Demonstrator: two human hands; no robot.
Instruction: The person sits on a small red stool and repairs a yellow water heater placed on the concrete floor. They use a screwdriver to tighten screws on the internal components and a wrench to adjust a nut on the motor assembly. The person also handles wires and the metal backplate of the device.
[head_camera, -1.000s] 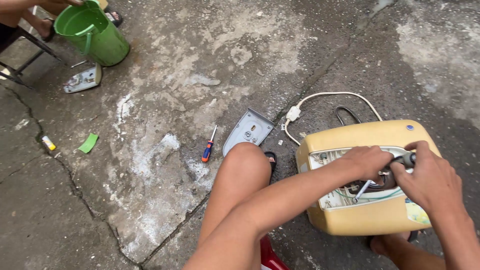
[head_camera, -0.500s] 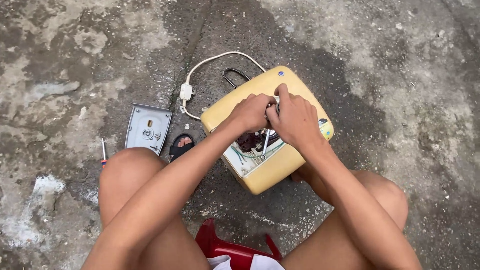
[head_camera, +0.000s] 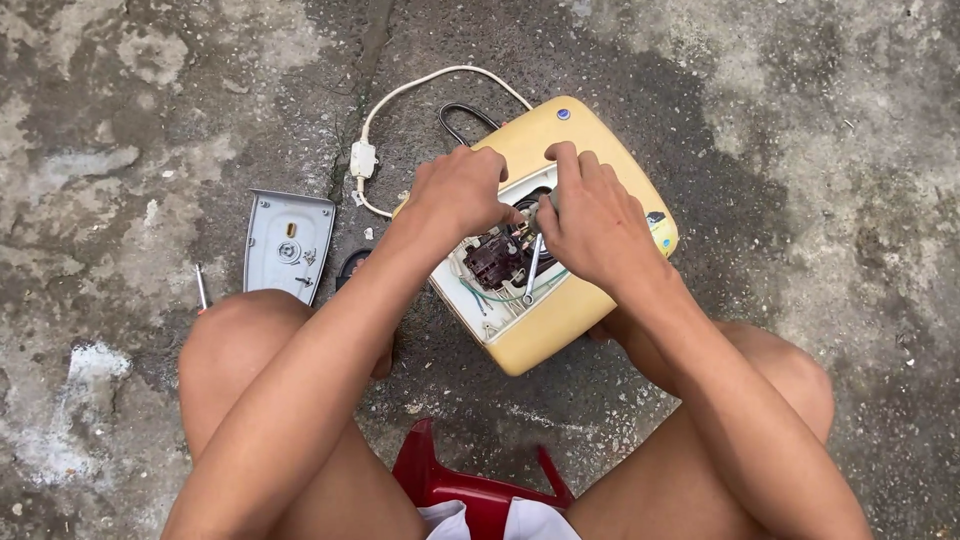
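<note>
a: a person squats on a low red stool (head_camera: 455, 487) over a yellow appliance casing (head_camera: 585, 165) that lies on the wet concrete ground (head_camera: 820, 130) between the knees, its opened side turned up toward the face, likely so the inside can be seen and reached from above.

b: and the hands?

a: both sit over the open compartment (head_camera: 500, 280) of the casing. the left hand (head_camera: 460, 190) is curled, fingers bent in at the rim of the opening; it looks to be steadying or pinching a part there, but what it has hold of, if anything, is hidden under the knuckles. the right hand (head_camera: 590, 225) is closed around a slim metal tool (head_camera: 533, 268), whose shaft points down into the compartment beside a dark component (head_camera: 492, 258) and thin green and white wires (head_camera: 490, 298).

b: what lies around the casing?

a: just left of the casing, a grey cover plate (head_camera: 287, 243) rests flat on the ground, inner face up, apparently set within easy reach while the casing stands open. further left of the casing, beyond the plate, the thin tip of a screwdriver (head_camera: 201, 287) shows above the person's knee. behind the casing, a white power cord (head_camera: 400, 100) loops away with an inline switch (head_camera: 363, 158), and a black wire loop (head_camera: 458, 122) pokes out at the casing's far edge. the cord lies slack and clear of the hands.
</note>
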